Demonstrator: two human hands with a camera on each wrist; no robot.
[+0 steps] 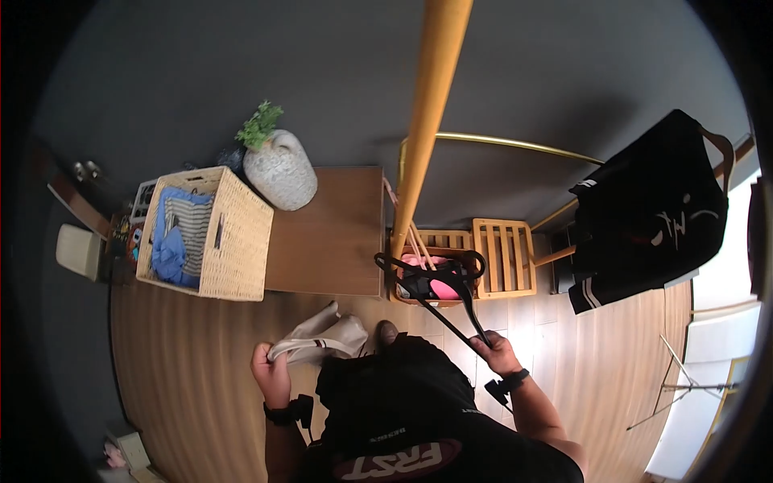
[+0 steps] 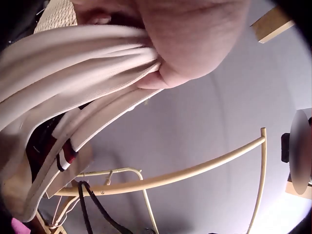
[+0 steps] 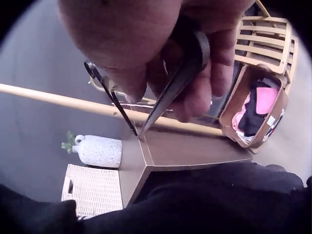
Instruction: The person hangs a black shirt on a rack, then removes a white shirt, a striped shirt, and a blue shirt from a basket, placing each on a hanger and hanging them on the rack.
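Note:
My left hand [image 1: 271, 375] grips a bunched off-white garment [image 1: 334, 334] at its edge. In the left wrist view its folds hang from between thumb and fingers, and a dark red, white and navy stripe crosses one edge. My right hand [image 1: 498, 354] holds a thin black clothes hanger [image 1: 435, 314], its far part reaching up over a brown box [image 1: 445, 303] of pink and black cloth. In the right wrist view the fingers curl round the hanger's thick curved end. The two hands are apart, left and right of my body.
A wooden rail [image 1: 431, 97] runs above, with a black garment [image 1: 644, 217] hanging at the right. A woven basket [image 1: 241, 241] of blue and striped cloth and a stone-look vase [image 1: 282, 173] stand by a brown cabinet [image 1: 326, 233]. A slatted wooden rack [image 1: 506, 258] sits beside the box.

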